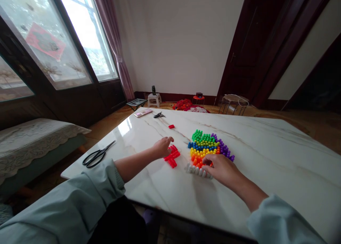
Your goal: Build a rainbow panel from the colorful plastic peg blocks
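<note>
My left hand (pixel 162 147) hovers beside several loose red beads (pixel 172 157), long and tube-shaped, on the table. Its index finger and thumb stand apart, and I see nothing between them. Right of it lies colourful beadwork (pixel 204 151), with rows of green, olive, blue, yellow, orange and purple beads. White beads (pixel 198 170) line its near edge. My right hand (pixel 221 167) grips the beadwork's near right side, thumb and index finger at the orange and white beads. That hand hides part of the beads beneath it.
On the marble-patterned table (pixel 279 155) lie black-handled scissors (pixel 98 154) at left. Toward the far edge are a phone (pixel 143 112), dark pliers (pixel 159 115) and another red piece (pixel 171 126). Beyond stand a white stool (pixel 154 100) and a round-topped stool (pixel 234 100). A cloth-covered bench (pixel 39 137) is left.
</note>
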Available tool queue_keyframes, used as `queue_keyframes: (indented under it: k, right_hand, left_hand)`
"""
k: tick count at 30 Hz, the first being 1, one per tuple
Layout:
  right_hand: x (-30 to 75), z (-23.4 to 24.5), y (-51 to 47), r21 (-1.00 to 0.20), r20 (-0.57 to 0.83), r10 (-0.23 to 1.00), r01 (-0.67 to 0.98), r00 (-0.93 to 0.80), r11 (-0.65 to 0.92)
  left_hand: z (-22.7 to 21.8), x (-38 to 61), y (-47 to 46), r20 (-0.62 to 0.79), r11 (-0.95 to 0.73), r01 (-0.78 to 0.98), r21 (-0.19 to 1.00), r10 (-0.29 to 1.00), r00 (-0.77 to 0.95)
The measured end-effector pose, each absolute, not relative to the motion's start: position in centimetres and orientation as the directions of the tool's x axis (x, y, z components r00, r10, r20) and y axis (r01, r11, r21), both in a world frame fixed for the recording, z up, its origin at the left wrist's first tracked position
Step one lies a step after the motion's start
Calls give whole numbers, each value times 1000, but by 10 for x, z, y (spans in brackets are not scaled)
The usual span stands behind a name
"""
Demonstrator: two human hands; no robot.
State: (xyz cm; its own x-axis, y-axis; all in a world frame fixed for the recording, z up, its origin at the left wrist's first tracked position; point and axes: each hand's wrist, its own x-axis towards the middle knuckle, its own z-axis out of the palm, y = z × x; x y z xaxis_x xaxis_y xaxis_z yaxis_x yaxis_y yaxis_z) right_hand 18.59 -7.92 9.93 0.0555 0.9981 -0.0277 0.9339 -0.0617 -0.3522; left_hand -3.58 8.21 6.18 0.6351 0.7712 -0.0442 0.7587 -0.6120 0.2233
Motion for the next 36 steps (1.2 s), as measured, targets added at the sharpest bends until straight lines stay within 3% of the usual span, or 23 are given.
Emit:
queue_keyframes:
  k: [5,14,19,29,36]
  right_hand:
    - [171,112,-85,-401,8,1000,916,7,-3]
    - [165,105,-91,-403,-24,999,915,-34,21]
    - [165,107,-90,-396,-20,999,918,-38,27]
    - [159,128,-94,-456,43,999,889,-21,39]
    - [159,120,-99,-491,23,998,869,-65,68]
  left_hand:
    - [56,-18,134,-77,-605,785,131,783,617]
    - [19,23,228,-46,-509,853,111,855,516]
    - [13,14,218,-43,-494,865,86,866,499]
    - [44,13,183,19,-458,888,29,889,458]
    - [19,38,218,-9,-530,847,31,847,531]
